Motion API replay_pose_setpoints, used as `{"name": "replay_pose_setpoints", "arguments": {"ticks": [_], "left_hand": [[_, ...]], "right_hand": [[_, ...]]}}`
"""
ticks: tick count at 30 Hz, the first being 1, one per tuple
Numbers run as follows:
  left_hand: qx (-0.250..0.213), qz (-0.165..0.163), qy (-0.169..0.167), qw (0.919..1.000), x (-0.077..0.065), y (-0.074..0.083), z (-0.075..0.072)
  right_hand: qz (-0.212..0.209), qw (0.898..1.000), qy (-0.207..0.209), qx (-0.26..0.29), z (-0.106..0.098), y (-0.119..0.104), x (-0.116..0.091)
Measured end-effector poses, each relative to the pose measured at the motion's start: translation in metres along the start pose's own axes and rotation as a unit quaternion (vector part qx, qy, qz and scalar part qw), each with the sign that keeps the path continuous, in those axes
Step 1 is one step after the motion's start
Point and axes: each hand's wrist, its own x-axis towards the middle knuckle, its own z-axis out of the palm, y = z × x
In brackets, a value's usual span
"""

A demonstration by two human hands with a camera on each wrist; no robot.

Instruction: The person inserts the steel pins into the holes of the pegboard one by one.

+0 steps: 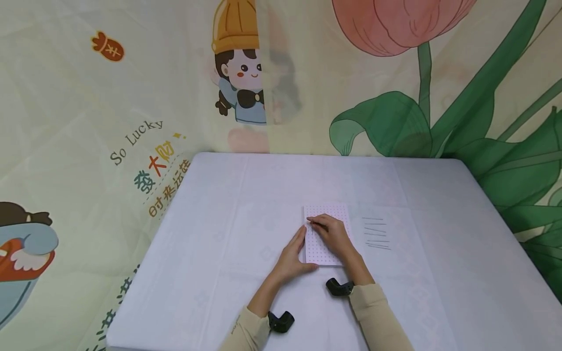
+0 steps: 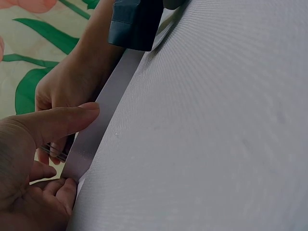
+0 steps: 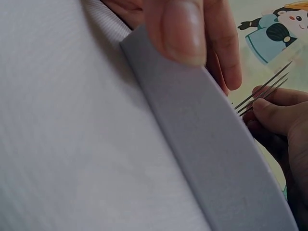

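Note:
A white board (image 1: 327, 253) dotted with small holes lies flat on the table. My left hand (image 1: 302, 248) pinches its left edge, with the thumb (image 2: 67, 120) on top of the board's edge (image 2: 94, 139) and the fingers below it. My right hand (image 1: 319, 225) rests over the board's middle and pinches a small bunch of thin metal needles (image 3: 264, 91) between thumb (image 3: 279, 113) and fingers, their points sticking out past the fingertips. The left thumb (image 3: 180, 29) also shows on the board's rim (image 3: 207, 144) in the right wrist view.
Several loose needles (image 1: 376, 233) lie in a row on the white table (image 1: 219, 234) just right of the board. Black wrist cameras (image 1: 338, 287) sit at both wrists. A printed cartoon and tulip cloth (image 1: 131, 97) hangs behind and to the left.

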Motion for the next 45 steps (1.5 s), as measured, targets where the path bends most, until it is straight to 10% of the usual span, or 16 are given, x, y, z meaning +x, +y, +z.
{"name": "replay_pose_setpoints", "arguments": {"ticks": [14,26,35,45], "left_hand": [[0.020,-0.001,0.002,0.9998,-0.001,0.002,-0.001],[0.002,-0.009,0.005,0.9999,-0.001,0.004,0.001],[-0.011,-0.022,0.001,0.9997,0.000,0.004,0.003],[-0.015,-0.022,-0.002,0.9996,-0.002,0.007,0.001]], "right_hand": [[0.032,0.999,0.029,0.026,-0.011,0.005,-0.003],[0.103,0.981,0.135,0.093,-0.076,0.014,-0.047],[0.197,0.966,0.166,-0.027,-0.106,0.035,-0.096],[0.183,0.965,0.142,-0.120,-0.118,0.043,-0.110]]}}
